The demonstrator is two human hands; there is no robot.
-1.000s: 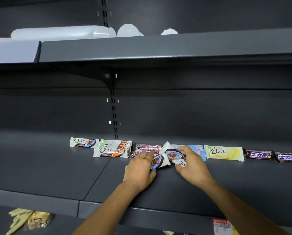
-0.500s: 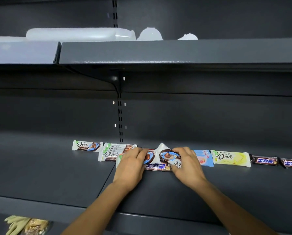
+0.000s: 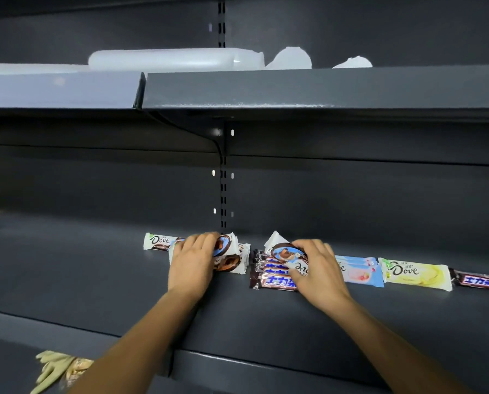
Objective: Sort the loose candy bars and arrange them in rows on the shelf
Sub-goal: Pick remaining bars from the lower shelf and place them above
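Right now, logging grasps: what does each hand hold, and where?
Left hand: white Dove bar, left end. Right hand: another white Dove bar, right part.

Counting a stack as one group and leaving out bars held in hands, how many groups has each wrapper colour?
White: 2, white single bar and white stack
Brown: 2, brown stack and brown single bar
Light blue: 1, light-blue stack
Yellow: 1, yellow bar
Total: 6

One head-worn wide-angle view faces the dark shelf (image 3: 351, 322) straight on, tilted slightly downward, close enough that both forearms enter from the bottom edge; the far left margin seems distorted and dim.
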